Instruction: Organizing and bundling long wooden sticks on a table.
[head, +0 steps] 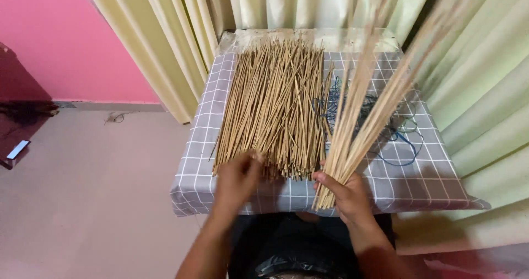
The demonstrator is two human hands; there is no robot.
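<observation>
Gripping a bundle of thin sticks (358,124) in the right hand (344,193), fingers closed round the lower ends, the bundle fanning up and to the right, its tips blurring against the pale curtain (474,86). Holding the bundle's butt ends just over the near edge of the worktop (408,185), which is wearing a grey cloth with a white grid.

Reaching with the left hand (238,177) to the near ends of the large pile of sticks (273,105), fingers bent and touching the pile's lower edge; impossible to tell whether pinching any single stick. Lying flat across the middle of the worktop, the pile, spreading from a narrower far end by the curtain to a wider near end by the hands.

Lying loose to the right of the pile, partly behind the held bundle, a tangle of blue cord (397,141), looping over the cloth.

Standing behind and to both sides of the worktop, the curtain in long folds. Showing at far left, a pink wall (60,42) above a pale floor (93,196), with a dark piece of furniture (16,108) at the frame's edge.
</observation>
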